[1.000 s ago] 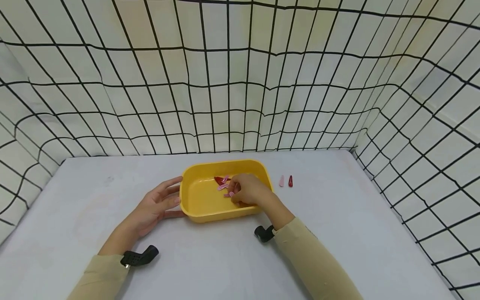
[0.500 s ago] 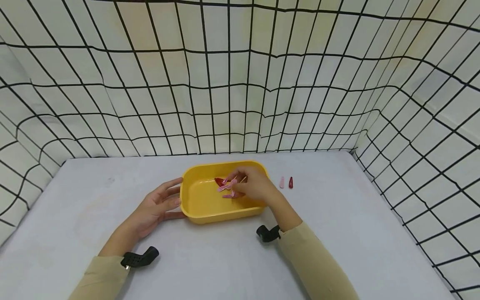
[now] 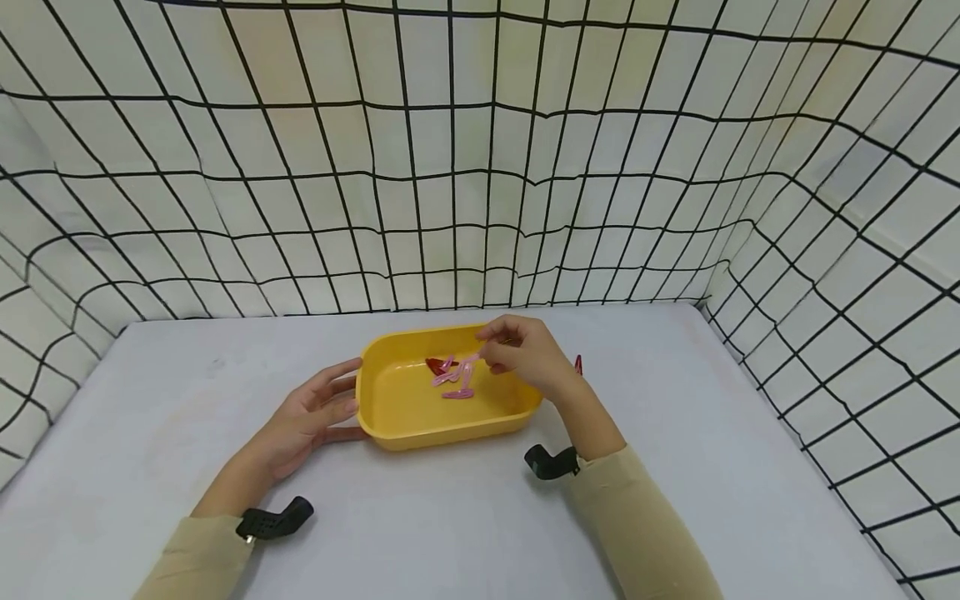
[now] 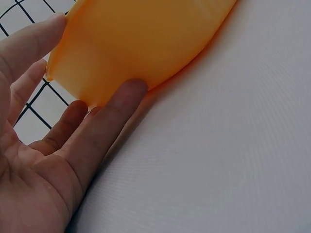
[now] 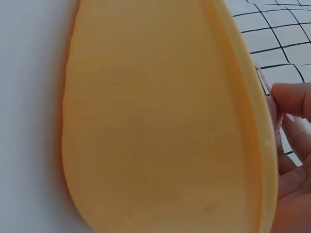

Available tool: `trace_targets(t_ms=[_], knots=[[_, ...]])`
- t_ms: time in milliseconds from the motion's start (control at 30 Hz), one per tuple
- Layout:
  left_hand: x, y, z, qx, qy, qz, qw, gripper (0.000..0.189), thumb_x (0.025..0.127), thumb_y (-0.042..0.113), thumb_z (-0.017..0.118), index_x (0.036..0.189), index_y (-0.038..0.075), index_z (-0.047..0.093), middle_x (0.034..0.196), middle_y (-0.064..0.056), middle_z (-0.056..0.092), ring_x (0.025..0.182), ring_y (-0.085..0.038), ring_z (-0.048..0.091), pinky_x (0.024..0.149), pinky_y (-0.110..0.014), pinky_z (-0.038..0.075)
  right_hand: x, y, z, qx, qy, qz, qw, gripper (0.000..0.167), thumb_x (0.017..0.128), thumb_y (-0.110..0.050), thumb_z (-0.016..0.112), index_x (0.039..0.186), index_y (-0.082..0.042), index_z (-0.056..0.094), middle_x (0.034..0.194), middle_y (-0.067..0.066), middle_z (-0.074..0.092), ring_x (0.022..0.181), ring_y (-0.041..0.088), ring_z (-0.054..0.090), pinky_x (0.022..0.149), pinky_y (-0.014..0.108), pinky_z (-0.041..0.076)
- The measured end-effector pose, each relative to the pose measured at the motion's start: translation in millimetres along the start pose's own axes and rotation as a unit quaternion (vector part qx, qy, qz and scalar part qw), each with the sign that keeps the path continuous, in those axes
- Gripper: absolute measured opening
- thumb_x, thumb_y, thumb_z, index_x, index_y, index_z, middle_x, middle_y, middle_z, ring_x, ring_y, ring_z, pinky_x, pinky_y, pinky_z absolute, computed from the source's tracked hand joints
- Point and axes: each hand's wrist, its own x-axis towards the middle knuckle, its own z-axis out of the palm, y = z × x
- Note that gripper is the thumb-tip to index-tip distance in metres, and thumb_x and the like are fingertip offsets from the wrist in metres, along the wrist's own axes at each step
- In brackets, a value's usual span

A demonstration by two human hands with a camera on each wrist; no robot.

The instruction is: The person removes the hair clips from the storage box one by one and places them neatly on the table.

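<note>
A yellow plastic tray (image 3: 397, 400) stands on the table, with several pink hair clips (image 3: 458, 394) and a red hair clip (image 3: 435, 367) lying in it. My left hand (image 3: 311, 417) touches the tray's left end; in the left wrist view its extended fingers (image 4: 129, 94) rest along the outer wall. Over the tray's right half, my right hand (image 3: 531, 357) pinches a pink hair clip (image 5: 264, 80) between thumb and fingertips. That clip shows edge-on past the tray rim in the right wrist view. To the right of the tray, another red hair clip (image 3: 578, 364) lies partly behind my right hand.
A white cloth (image 3: 420, 525) covers the table. Black netting (image 3: 450, 200) in front of white sheeting borders the back and sides. Each wrist carries a black camera mount (image 3: 551, 462).
My right hand has risen from low inside the tray, up and to the right, holding a pink hair clip. It now hides the pink clip beside the tray. My left hand stays put.
</note>
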Motion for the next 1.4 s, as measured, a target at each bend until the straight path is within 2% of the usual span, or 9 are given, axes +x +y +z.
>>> trace_targets(t_ms=[167, 367, 500, 633, 767, 900, 1100, 1200, 1400], knots=[[-0.7, -0.1, 0.0, 0.0, 0.003, -0.001, 1.0, 0.06, 0.102, 0.013, 0.057, 0.156, 0.019, 0.031, 0.159, -0.02, 0.025, 0.117, -0.016, 0.063, 0.09, -0.046, 0.059, 2.4, 2.4, -1.1, -0.013, -0.027, 0.014, 0.9995, 0.029, 0.102, -0.018, 0.058, 0.127, -0.005, 0.066, 0.109, 0.018, 0.063, 0.078, 0.019, 0.059, 0.077, 0.026, 0.06], [-0.4, 0.4, 1.5, 0.0, 0.003, -0.002, 1.0, 0.06, 0.102, 0.012, 0.057, 0.156, 0.019, 0.031, 0.159, -0.02, 0.025, 0.118, -0.016, 0.063, 0.09, -0.046, 0.058, 1.9, 1.3, 0.7, 0.0, -0.024, 0.023, 0.9994, 0.029, 0.105, -0.021, 0.049, 0.122, -0.004, 0.066, 0.099, 0.013, 0.058, 0.077, 0.018, 0.056, 0.075, 0.024, 0.058], [-0.4, 0.5, 1.3, -0.002, 0.0, 0.0, 1.0, 0.06, 0.102, 0.012, 0.056, 0.156, 0.018, 0.031, 0.159, -0.02, 0.025, 0.118, -0.017, 0.063, 0.09, -0.046, 0.058, 0.6, -0.6, 0.1, 0.028, -0.005, 0.029, 0.9992, 0.025, 0.105, -0.02, 0.049, 0.121, -0.004, 0.06, 0.102, 0.009, 0.056, 0.08, 0.018, 0.057, 0.076, 0.025, 0.059], [0.0, 0.6, 0.8, -0.003, -0.001, 0.001, 1.0, 0.06, 0.102, 0.013, 0.056, 0.156, 0.018, 0.031, 0.159, -0.02, 0.025, 0.117, -0.016, 0.063, 0.09, -0.046, 0.058, 1.0, -0.6, -2.1, 0.056, 0.009, 0.027, 0.998, 0.022, 0.105, -0.018, 0.051, 0.12, -0.002, 0.055, 0.097, 0.01, 0.056, 0.082, 0.02, 0.061, 0.076, 0.026, 0.06], [0.2, 1.0, 0.7, -0.005, 0.002, -0.001, 1.0, 0.06, 0.102, 0.013, 0.057, 0.156, 0.019, 0.031, 0.159, -0.02, 0.025, 0.116, -0.015, 0.063, 0.09, -0.046, 0.058, 2.0, 0.2, -4.1, 0.077, 0.025, 0.016, 0.9966, 0.024, 0.102, -0.015, 0.056, 0.118, 0.002, 0.057, 0.092, 0.01, 0.062, 0.082, 0.021, 0.063, 0.077, 0.028, 0.061], [0.1, 0.6, 0.9, -0.003, 0.002, 0.0, 1.0, 0.06, 0.102, 0.013, 0.057, 0.156, 0.019, 0.031, 0.159, -0.02, 0.025, 0.116, -0.015, 0.063, 0.09, -0.046, 0.058, 0.4, 1.5, -8.9, 0.085, 0.041, 0.025, 0.9952, 0.026, 0.1, -0.016, 0.062, 0.117, 0.002, 0.06, 0.093, 0.011, 0.064, 0.082, 0.021, 0.065, 0.078, 0.029, 0.062], [-0.5, 0.7, 1.2, -0.004, 0.002, 0.002, 1.0, 0.061, 0.102, 0.013, 0.057, 0.156, 0.018, 0.03, 0.159, -0.021, 0.024, 0.118, -0.016, 0.063, 0.09, -0.045, 0.059, -3.9, 3.0, -20.0, 0.075, 0.047, 0.038, 0.9953, 0.015, 0.098, -0.016, 0.064, 0.11, -0.006, 0.062, 0.093, 0.011, 0.063, 0.08, 0.021, 0.064, 0.074, 0.029, 0.062], [-0.5, 1.1, 1.3, -0.004, 0.002, 0.003, 1.0, 0.061, 0.102, 0.013, 0.057, 0.156, 0.018, 0.031, 0.159, -0.021, 0.025, 0.117, -0.017, 0.063, 0.09, -0.045, 0.059, -6.7, 5.6, -27.2, 0.069, 0.054, 0.035, 0.9955, 0.016, 0.098, -0.015, 0.064, 0.111, -0.006, 0.062, 0.092, 0.01, 0.063, 0.079, 0.021, 0.063, 0.073, 0.029, 0.062], [-0.7, 0.8, 0.2, 0.0, 0.0, 0.003, 1.0, 0.06, 0.102, 0.013, 0.057, 0.156, 0.019, 0.031, 0.159, -0.021, 0.025, 0.118, -0.016, 0.063, 0.09, -0.044, 0.059, -13.1, 15.6, -42.6, 0.082, 0.09, 0.055, 0.991, 0.022, 0.096, -0.012, 0.062, 0.117, -0.004, 0.059, 0.092, 0.009, 0.062, 0.077, 0.02, 0.063, 0.068, 0.027, 0.061]])
